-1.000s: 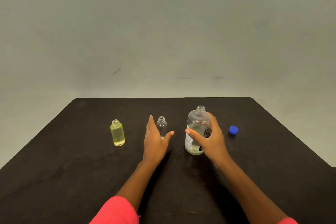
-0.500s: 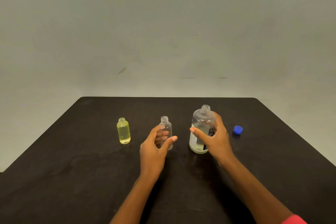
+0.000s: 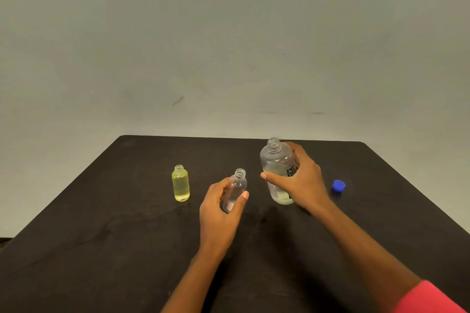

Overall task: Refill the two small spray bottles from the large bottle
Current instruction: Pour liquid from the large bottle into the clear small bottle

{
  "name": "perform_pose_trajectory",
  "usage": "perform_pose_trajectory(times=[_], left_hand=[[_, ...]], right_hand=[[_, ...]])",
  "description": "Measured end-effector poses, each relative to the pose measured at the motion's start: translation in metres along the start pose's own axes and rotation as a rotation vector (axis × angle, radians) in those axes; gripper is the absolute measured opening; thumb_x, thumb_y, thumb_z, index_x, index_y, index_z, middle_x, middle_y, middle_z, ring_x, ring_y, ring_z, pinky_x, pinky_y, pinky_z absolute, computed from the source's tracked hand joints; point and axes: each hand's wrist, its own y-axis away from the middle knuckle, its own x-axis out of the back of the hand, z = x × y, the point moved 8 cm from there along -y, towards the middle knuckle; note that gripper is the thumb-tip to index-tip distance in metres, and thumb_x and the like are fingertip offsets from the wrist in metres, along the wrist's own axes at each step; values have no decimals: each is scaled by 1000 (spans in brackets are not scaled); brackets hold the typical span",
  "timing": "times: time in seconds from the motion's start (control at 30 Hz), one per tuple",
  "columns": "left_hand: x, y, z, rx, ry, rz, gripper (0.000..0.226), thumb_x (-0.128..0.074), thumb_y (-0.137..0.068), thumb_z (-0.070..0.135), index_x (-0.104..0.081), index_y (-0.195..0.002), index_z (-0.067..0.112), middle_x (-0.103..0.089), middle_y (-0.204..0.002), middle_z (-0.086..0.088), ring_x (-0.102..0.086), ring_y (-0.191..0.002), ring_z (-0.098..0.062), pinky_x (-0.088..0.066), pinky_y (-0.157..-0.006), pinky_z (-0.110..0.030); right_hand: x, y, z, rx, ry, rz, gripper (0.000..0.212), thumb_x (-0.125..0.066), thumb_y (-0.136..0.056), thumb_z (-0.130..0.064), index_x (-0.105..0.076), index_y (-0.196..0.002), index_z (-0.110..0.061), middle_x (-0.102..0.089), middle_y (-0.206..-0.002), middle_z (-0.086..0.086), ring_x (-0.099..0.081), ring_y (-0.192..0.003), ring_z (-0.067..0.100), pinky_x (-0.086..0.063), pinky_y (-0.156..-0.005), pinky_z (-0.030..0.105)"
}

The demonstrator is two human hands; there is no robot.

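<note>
A small clear bottle (image 3: 236, 187) with no cap is tilted slightly to the right in my left hand (image 3: 220, 207), which grips it near the middle of the black table (image 3: 101, 223). My right hand (image 3: 301, 180) wraps the large clear bottle (image 3: 276, 165), uncapped, with a little pale liquid at its bottom, held just above the table. A second small bottle (image 3: 180, 183) full of yellow liquid stands upright and uncapped to the left, apart from both hands.
A blue cap (image 3: 338, 185) lies on the table right of the large bottle. A plain grey wall rises behind the table's far edge. Pink sleeves show at the bottom of the frame.
My left hand, open beside the small clear bottle a second ago, has closed on it and tilted it. My right hand has raised the large bottle a little.
</note>
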Motion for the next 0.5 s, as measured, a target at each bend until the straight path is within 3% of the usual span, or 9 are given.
perform_pose_trajectory(times=[0.1, 0.27, 0.5], left_hand=[[0, 0, 1, -15, 11, 10, 39, -77, -78, 15, -61, -106, 36, -66, -107, 10, -63, -104, -4, -49, -86, -15], [1, 1, 1, -11, 37, 10, 39, -79, -76, 16, -63, -109, 30, -66, -106, 9, -63, -104, -2, -51, -88, -19], [1, 0, 3, -21, 39, 9, 42, -80, -74, 17, -65, -113, 22, -67, -106, 8, -63, -103, -2, -51, -89, -20]], right_hand=[[0, -2, -16, 73, 117, -61, 72, -87, -60, -31, -51, -122, -29, -56, -100, -24, -54, -90, -11, -40, -74, 1], [0, -4, -27, 156, 305, -114, 77, -85, -61, -34, -48, -128, -28, -59, -115, -9, -55, -102, 9, -42, -86, 20], [-5, 1, -31, 236, 538, -181, 82, -81, -68, -34, -40, -138, -27, -53, -128, -3, -50, -113, 16, -43, -94, 31]])
